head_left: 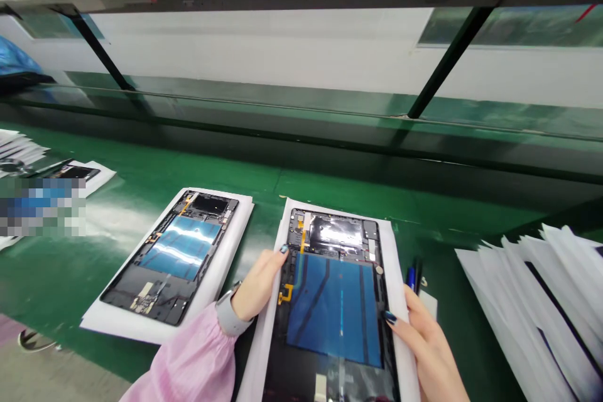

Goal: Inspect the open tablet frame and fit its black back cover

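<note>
An opened tablet (336, 308) with its inside showing, a blue battery sheet and orange flex strips, lies on white paper (257, 370) in front of me. My left hand (259, 282) grips its left edge, thumb on the frame near the upper corner and the other fingers hidden underneath. On the opposite side my right hand (424, 339) has its thumb on the frame and fingers around the paper's edge. A second opened tablet (183, 245) rests on its own white paper to the left, apart from my hands.
Stacked white papers with dark edges between them (532, 301) stand at the right. Blue and black pens (413, 276) lie beside my right hand. At far left are another opened device (75, 173) and papers (21, 146). A shelf on black posts (450, 63) spans the green bench (141, 160).
</note>
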A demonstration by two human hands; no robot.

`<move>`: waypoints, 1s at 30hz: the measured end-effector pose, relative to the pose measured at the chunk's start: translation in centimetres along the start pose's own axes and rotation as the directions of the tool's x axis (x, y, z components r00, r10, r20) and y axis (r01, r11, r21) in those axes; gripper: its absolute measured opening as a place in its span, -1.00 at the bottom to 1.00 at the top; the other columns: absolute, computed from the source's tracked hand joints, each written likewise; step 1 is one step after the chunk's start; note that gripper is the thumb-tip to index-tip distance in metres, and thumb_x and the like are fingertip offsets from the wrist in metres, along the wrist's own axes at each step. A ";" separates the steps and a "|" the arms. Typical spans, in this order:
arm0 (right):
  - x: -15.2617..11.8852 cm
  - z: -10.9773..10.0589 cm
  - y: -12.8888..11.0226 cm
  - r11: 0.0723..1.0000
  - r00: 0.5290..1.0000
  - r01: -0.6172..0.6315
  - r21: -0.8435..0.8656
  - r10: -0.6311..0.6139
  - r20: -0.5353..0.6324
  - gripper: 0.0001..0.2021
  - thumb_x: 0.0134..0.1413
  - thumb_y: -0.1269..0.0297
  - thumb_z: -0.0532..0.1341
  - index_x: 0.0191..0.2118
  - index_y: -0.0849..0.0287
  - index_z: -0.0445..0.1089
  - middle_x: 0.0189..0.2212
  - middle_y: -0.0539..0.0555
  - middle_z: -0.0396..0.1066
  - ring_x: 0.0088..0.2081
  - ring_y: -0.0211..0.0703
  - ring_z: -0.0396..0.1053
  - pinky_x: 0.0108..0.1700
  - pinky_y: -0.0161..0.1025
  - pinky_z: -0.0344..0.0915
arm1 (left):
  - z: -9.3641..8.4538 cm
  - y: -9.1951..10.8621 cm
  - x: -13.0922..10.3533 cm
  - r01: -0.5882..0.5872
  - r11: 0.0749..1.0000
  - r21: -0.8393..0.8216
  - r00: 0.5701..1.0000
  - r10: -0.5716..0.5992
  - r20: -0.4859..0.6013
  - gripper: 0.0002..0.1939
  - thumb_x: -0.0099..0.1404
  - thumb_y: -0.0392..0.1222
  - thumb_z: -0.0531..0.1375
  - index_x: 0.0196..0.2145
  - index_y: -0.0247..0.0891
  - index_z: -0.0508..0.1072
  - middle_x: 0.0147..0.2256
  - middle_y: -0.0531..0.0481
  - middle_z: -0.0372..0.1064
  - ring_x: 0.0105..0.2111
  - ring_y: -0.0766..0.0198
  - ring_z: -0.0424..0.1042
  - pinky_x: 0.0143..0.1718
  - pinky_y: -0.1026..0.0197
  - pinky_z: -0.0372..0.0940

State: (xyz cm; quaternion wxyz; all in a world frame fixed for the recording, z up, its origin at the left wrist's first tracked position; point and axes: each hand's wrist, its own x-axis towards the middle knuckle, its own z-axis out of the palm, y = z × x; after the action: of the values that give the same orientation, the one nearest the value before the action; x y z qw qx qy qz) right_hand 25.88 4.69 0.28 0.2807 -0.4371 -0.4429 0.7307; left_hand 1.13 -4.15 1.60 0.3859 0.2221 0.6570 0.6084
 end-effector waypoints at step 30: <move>0.3 2.6 -0.1 0.497 0.910 0.259 -0.828 -0.413 0.037 -0.59 0.22 0.05 0.04 0.11 0.04 0.34 -0.14 0.08 0.42 -0.61 -0.26 0.14 -0.41 -0.19 0.21 | 0.0 -0.9 1.8 -0.137 0.802 0.581 0.991 0.116 0.073 -0.71 0.09 -0.13 -0.02 -0.65 -0.22 -0.07 -0.63 0.13 -0.17 -0.56 0.38 -0.05 -0.50 0.24 -0.15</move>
State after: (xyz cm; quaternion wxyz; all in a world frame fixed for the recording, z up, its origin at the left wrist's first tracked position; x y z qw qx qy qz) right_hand 23.44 3.87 0.82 0.2193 -0.4805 -0.7810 0.3333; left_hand 0.18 -2.96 0.30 0.2688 0.3834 0.7892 0.3974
